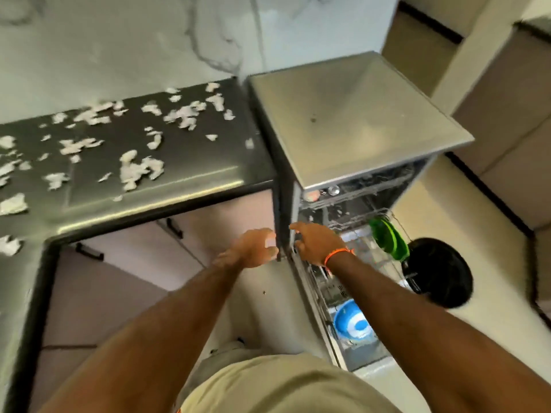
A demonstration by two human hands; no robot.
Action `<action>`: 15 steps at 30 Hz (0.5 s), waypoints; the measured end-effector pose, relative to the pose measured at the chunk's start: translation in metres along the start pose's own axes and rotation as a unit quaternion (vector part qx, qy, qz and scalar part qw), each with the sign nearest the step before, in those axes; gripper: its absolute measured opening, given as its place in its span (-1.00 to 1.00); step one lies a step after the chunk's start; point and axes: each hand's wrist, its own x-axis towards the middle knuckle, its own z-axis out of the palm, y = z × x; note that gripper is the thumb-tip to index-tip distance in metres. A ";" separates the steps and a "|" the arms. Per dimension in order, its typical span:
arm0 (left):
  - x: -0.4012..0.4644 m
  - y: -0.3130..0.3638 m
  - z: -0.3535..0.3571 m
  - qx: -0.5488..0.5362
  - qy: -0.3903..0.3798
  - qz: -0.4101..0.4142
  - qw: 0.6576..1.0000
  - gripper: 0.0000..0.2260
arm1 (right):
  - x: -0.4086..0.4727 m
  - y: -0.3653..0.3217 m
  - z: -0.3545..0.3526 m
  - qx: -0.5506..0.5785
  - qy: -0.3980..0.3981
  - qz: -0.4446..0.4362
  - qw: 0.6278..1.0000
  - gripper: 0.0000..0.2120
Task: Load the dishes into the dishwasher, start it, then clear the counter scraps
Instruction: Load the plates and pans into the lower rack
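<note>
The silver dishwasher (357, 114) stands open beside the counter, its racks drawn out. A green plate (387, 239) stands on edge in the upper rack (351, 222). Lower down, a blue bowl (353, 321) lies in the bottom rack. My right hand (316, 239), with an orange band at the wrist, reaches to the machine's front left corner with its fingers spread and relaxed. My left hand (255, 248) hovers at the dark edge between cabinet and dishwasher; its fingers curl away from view and a blurred whitish patch shows by them. Several white scraps (134, 168) litter the dark counter (179, 189).
A black round object (438, 272) sits at the right of the pulled-out racks. Cabinet doors with black handles (89, 251) run under the counter. A marble wall (149, 40) backs the counter. Pale floor tiles (447, 204) lie to the right of the machine.
</note>
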 end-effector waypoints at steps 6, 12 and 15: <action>-0.089 -0.111 -0.048 -0.063 0.135 -0.102 0.984 -0.53 | 0.052 -0.141 0.011 -0.037 -0.001 -0.163 0.986 -0.51; -0.179 -0.204 -0.086 -0.081 0.243 -0.190 0.948 -0.49 | 0.089 -0.280 0.036 -0.023 -0.003 -0.265 0.964 -0.56; -0.219 -0.237 -0.099 -0.101 0.301 -0.217 0.923 -0.51 | 0.099 -0.339 0.055 -0.016 -0.010 -0.302 0.953 -0.56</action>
